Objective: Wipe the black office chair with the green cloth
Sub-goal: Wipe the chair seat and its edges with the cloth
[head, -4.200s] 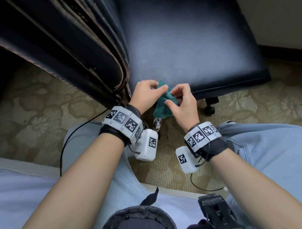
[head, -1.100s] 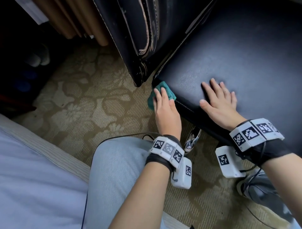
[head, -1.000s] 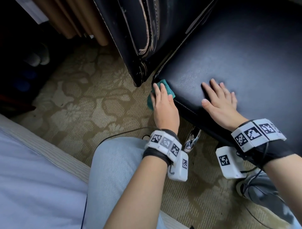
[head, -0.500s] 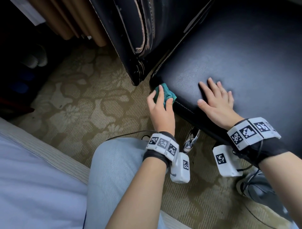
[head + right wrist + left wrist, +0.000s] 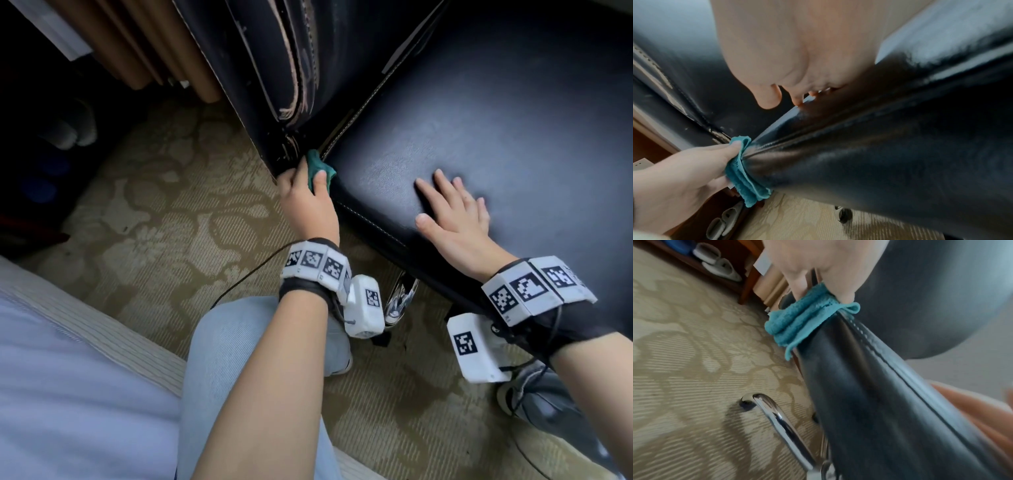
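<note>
The black office chair's seat (image 5: 496, 137) fills the upper right, and its worn backrest (image 5: 274, 68) rises at top centre. My left hand (image 5: 301, 195) grips the folded green cloth (image 5: 317, 168) and presses it on the seat's near corner, right where seat and backrest meet. In the left wrist view the cloth (image 5: 803, 319) wraps over the stitched seat edge (image 5: 869, 402) under my fingers. My right hand (image 5: 452, 212) lies flat on the seat with its fingers spread and holds nothing. The right wrist view shows my left hand's thumb (image 5: 733, 146) on top of the cloth (image 5: 742, 178).
A chrome leg of the chair's base (image 5: 400, 298) sticks out below the seat over the patterned carpet (image 5: 154, 222). Brown curtain folds (image 5: 154, 51) hang behind the backrest. Pale slippers (image 5: 719, 267) lie by the wall. My knee (image 5: 239, 342) and a grey shoe (image 5: 541, 401) are near.
My left hand has slid the cloth along the seat's edge up to the corner by the backrest. The right hand has stayed flat on the seat.
</note>
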{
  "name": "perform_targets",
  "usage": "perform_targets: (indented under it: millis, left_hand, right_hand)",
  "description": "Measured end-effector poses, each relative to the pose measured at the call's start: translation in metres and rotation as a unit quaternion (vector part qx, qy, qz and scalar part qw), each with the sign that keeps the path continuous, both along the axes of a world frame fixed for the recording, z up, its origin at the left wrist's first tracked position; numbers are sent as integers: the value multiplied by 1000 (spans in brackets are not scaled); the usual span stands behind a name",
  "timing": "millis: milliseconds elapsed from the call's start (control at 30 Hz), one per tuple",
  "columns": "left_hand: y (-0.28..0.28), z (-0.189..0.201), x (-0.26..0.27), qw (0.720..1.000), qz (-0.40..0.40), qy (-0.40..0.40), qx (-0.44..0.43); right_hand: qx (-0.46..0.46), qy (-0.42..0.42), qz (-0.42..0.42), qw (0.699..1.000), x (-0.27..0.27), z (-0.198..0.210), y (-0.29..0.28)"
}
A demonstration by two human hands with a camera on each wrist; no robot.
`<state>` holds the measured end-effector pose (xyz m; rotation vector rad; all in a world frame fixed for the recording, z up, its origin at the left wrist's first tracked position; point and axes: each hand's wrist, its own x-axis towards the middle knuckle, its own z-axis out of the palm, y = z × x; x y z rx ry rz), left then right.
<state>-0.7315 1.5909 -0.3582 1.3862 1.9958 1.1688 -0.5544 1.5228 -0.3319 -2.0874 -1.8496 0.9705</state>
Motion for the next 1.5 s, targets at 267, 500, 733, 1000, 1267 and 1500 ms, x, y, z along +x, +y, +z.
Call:
perform_targets:
  millis: [267, 500, 733, 1000, 1267, 1500]
  left_hand:
    - [-15, 8, 6, 986, -91, 128, -60]
    - [36, 31, 19, 913, -149, 343, -160]
    - [16, 26, 25, 936, -139, 279, -162]
    - [2, 25, 4, 934, -223, 260, -104]
    - [23, 33, 29, 917, -201, 283, -197]
    - [12, 45, 31, 936, -120, 245, -222]
  right_hand:
    - [-5, -12, 7, 1000, 1, 2, 0]
    - [-25, -10, 11, 1000, 0, 6, 4]
    - [-31, 46, 9, 998, 6, 14, 7]
    - [24, 64, -11, 998, 47, 35, 36]
    - [-28, -104, -19, 994, 82, 18, 115]
    - [-45, -114, 9, 992, 90, 19, 112]
